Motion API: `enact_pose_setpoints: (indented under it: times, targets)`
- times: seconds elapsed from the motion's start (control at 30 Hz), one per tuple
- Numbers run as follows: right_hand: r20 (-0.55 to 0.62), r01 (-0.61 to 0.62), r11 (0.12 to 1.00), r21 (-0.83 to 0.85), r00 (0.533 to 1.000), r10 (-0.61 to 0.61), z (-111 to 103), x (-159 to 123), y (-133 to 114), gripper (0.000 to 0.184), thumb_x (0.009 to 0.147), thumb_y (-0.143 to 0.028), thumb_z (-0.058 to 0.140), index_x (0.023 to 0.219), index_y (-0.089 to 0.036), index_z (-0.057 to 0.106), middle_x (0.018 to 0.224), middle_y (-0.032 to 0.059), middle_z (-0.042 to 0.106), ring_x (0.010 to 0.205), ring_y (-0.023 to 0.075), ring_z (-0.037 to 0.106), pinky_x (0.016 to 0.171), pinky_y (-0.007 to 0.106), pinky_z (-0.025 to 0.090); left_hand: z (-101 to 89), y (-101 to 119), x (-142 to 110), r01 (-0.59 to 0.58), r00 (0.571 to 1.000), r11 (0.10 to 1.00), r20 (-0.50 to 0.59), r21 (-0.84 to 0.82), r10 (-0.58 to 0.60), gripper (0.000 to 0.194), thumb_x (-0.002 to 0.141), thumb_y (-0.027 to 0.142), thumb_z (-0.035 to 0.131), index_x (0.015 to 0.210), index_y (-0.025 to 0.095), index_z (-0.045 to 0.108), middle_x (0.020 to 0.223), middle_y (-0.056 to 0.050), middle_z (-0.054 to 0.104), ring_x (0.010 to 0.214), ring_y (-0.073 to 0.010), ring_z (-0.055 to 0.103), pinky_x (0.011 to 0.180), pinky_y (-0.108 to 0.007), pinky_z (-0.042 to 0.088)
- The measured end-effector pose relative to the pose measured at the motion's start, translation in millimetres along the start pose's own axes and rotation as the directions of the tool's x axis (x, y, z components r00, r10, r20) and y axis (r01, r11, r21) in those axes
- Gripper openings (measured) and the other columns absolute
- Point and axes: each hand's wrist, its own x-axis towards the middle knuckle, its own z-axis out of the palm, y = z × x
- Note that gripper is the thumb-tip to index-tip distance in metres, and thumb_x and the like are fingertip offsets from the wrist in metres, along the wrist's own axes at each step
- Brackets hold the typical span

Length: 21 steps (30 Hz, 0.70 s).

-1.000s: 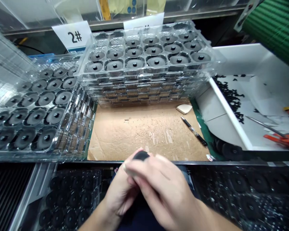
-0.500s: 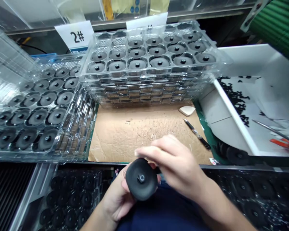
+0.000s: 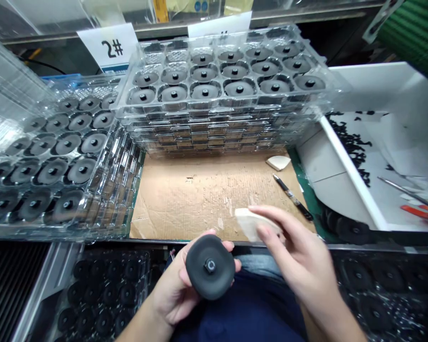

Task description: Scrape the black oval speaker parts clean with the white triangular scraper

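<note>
My left hand (image 3: 174,299) cradles a round black rubber-like disc (image 3: 210,267) in its palm and fingers, and the disc's centre shows a small metal-ringed hub facing up. My right hand (image 3: 292,251) is apart from the disc, over the front edge of a cardboard sheet (image 3: 196,204). Its fingers pinch a pale wedge-shaped sponge (image 3: 251,223), and part of the sponge is hidden behind them.
Stacked clear plastic trays (image 3: 221,128) of black discs stand ahead, with more trays (image 3: 53,161) to the left and below. A black pen (image 3: 292,197) and a second wedge sponge (image 3: 278,162) lie on the cardboard. To the right is a white bin (image 3: 353,175) holding black scraps.
The disc has turned from edge-on to face-up in my left hand. My right hand has moved off the disc to the right and now holds the pale sponge.
</note>
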Motion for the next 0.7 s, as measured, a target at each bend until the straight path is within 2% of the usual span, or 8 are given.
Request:
enact_pose_setpoints:
  times: [0.07, 0.13, 0.23, 0.37, 0.47, 0.57, 0.63, 0.7]
  targets:
    - [0.05, 0.319, 0.948, -0.011, 0.947, -0.319, -6, 7, -30, 0.029, 0.089, -0.014, 0.049, 0.116, -0.022, 0.056, 0.096, 0.0025, 0.067, 0.076, 0.0149, 0.061, 0.063, 0.026, 0.046, 1.0, -2, -1, -0.05, 0.996, 0.997, -0.066, 0.063, 0.054, 0.042, 0.061, 0.019, 0.078, 0.102, 0.025, 0.068, 0.102, -0.001, 0.073, 0.091, -0.0177, 0.067, 0.082, -0.023, 0.05]
    - [0.093, 0.451, 0.892, -0.027, 0.89, -0.447, -4, 9, -50, 0.03, 0.088, -0.009, 0.047, 0.115, -0.014, 0.058, 0.085, 0.0053, 0.068, 0.066, 0.0152, 0.057, 0.059, 0.028, 0.043, 1.3, -2, 0, -0.145, 0.977, 0.982, -0.141, 0.122, 0.161, 0.049, 0.054, 0.028, 0.082, 0.101, 0.026, 0.069, 0.103, 0.0, 0.073, 0.096, -0.0152, 0.065, 0.085, -0.019, 0.047]
    - [0.157, 0.293, 0.956, -0.016, 0.945, -0.287, -3, 4, -56, 0.027, 0.086, -0.008, 0.045, 0.106, -0.011, 0.063, 0.075, 0.0062, 0.066, 0.061, 0.0153, 0.056, 0.057, 0.028, 0.044, 0.2, -2, 2, -0.272, 0.937, 0.948, -0.178, 0.163, 0.3, 0.058, 0.046, 0.034, 0.084, 0.101, 0.028, 0.068, 0.106, 0.002, 0.072, 0.099, -0.017, 0.064, 0.088, -0.022, 0.047]
    - [0.38, 0.041, 0.951, 0.306, 0.911, -0.161, -15, -10, -37, 0.016, 0.087, -0.022, 0.054, 0.095, -0.027, 0.067, 0.076, -0.0024, 0.069, 0.065, 0.0119, 0.063, 0.058, 0.02, 0.049, -2.5, -3, 5, -0.327, 0.934, 0.935, -0.104, 0.14, 0.342, 0.058, 0.048, 0.034, 0.083, 0.104, 0.03, 0.067, 0.106, 0.001, 0.071, 0.096, -0.0211, 0.066, 0.086, -0.028, 0.05]
    - [0.244, -0.165, 0.918, 0.361, 0.967, 0.077, -20, -19, -20, 0.015, 0.087, -0.029, 0.056, 0.098, -0.034, 0.067, 0.089, -0.0049, 0.071, 0.077, 0.012, 0.066, 0.064, 0.017, 0.051, -3.6, -3, 6, -0.325, 0.943, 0.938, -0.031, 0.123, 0.331, 0.057, 0.051, 0.033, 0.082, 0.106, 0.03, 0.066, 0.108, 0.001, 0.07, 0.098, -0.0212, 0.066, 0.086, -0.028, 0.049]
    - [0.017, -0.265, 0.928, 0.261, 0.963, 0.27, -19, -19, -16, 0.018, 0.088, -0.028, 0.055, 0.101, -0.033, 0.065, 0.098, -0.0042, 0.069, 0.082, 0.0124, 0.065, 0.068, 0.018, 0.05, -1.6, -4, 6, -0.304, 0.953, 0.946, 0.029, 0.109, 0.302, 0.057, 0.053, 0.03, 0.082, 0.107, 0.031, 0.065, 0.11, 0.002, 0.07, 0.098, -0.0206, 0.066, 0.086, -0.026, 0.049]
    - [-0.086, -0.178, 0.968, 0.178, 0.977, 0.196, -15, -14, -23, 0.021, 0.088, -0.024, 0.056, 0.106, -0.032, 0.063, 0.1, -0.0033, 0.068, 0.082, 0.0118, 0.063, 0.065, 0.018, 0.048, 2.3, -4, 4, -0.275, 0.961, 0.953, 0.018, 0.123, 0.275, 0.057, 0.052, 0.031, 0.083, 0.106, 0.031, 0.065, 0.108, 0.002, 0.071, 0.096, -0.0204, 0.066, 0.084, -0.026, 0.05]
    - [-0.104, 0.053, 0.994, 0.094, 0.994, -0.043, -11, -4, -34, 0.025, 0.088, -0.018, 0.053, 0.111, -0.027, 0.059, 0.102, -0.0014, 0.067, 0.081, 0.0118, 0.061, 0.066, 0.021, 0.045, 6.9, -4, 1, -0.233, 0.969, 0.957, -0.044, 0.174, 0.244, 0.057, 0.049, 0.035, 0.083, 0.103, 0.03, 0.067, 0.105, 0.0, 0.072, 0.095, -0.02, 0.066, 0.084, -0.027, 0.049]
